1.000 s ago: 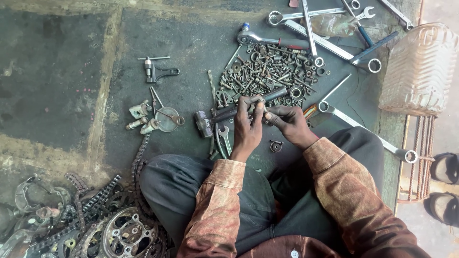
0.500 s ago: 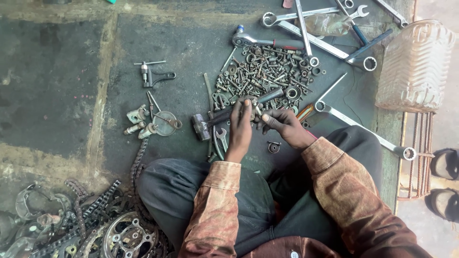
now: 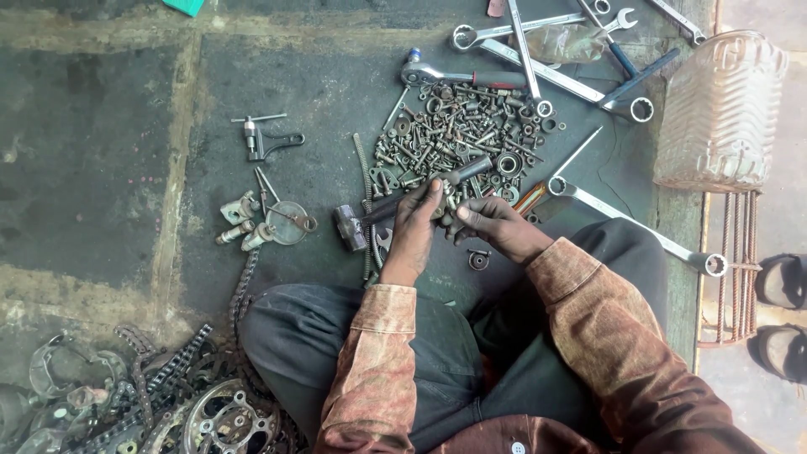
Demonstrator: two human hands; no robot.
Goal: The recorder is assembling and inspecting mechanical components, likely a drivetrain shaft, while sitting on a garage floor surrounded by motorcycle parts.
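I sit cross-legged on a dark, oily floor. My left hand (image 3: 414, 234) and my right hand (image 3: 496, 229) meet in front of my knees, fingertips pinched together on a small metal part (image 3: 447, 204) that is mostly hidden by the fingers. Just beyond the hands lies a pile of rusty nuts, bolts and washers (image 3: 458, 139). A hammer (image 3: 395, 206) lies under my left hand, its head to the left and its dark handle running up to the right. A small ring-shaped part (image 3: 478, 260) sits on the floor below my right hand.
Several long spanners (image 3: 538, 63) lie at the top, another spanner (image 3: 639, 231) by my right knee. A chain tool (image 3: 262, 139) and small fittings (image 3: 269, 220) lie left. Chains and sprockets (image 3: 168, 403) heap at bottom left. A clear plastic jar (image 3: 719, 113) and sandals (image 3: 782, 282) stand right.
Both hands have stayed together over the hammer, with the fingers working the small part slightly. The view has shifted a little; nothing on the floor has moved.
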